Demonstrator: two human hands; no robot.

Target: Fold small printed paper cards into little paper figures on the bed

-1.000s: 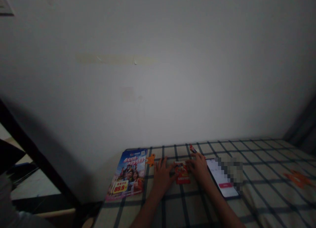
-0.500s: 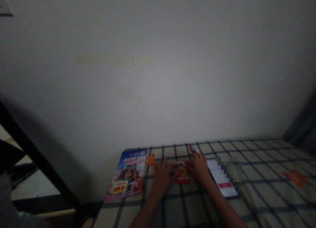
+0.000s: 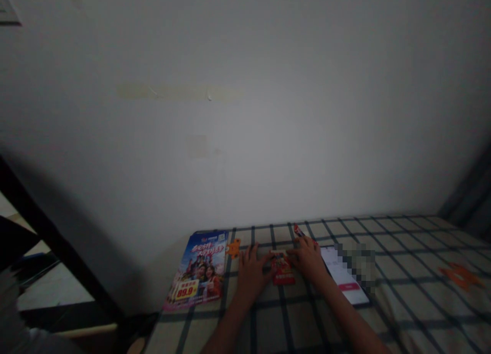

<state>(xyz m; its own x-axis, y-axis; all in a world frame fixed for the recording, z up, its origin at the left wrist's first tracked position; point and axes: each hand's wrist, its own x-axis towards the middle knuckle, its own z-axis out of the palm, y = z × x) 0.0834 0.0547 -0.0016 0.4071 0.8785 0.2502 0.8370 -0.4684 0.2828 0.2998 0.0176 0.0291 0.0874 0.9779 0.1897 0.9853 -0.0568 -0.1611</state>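
Observation:
A small red printed packet (image 3: 283, 273) lies on the checked cloth between my hands. My left hand (image 3: 252, 271) rests to its left, fingers spread on the cloth, its thumb reaching the packet's upper left edge. From the other side, my right hand (image 3: 309, 259) has its fingers bent together at the upper right corner, seemingly gripping it. A narrow red and dark wrapper (image 3: 299, 231) shows just beyond my right hand, partly covered by it. Beside my right forearm lies a phone (image 3: 347, 280) with a lit white screen and a pink button.
A stack of colourful flyers (image 3: 199, 272) lies at the left end of the checked cloth (image 3: 264, 323). The cloth carries orange printed figures (image 3: 461, 276). A pale wall (image 3: 268, 139) rises behind it. A dark slanted post (image 3: 57, 246) stands at the left.
Both hands stay almost where they were, around the red packet. The phone's screen now looks somewhat different.

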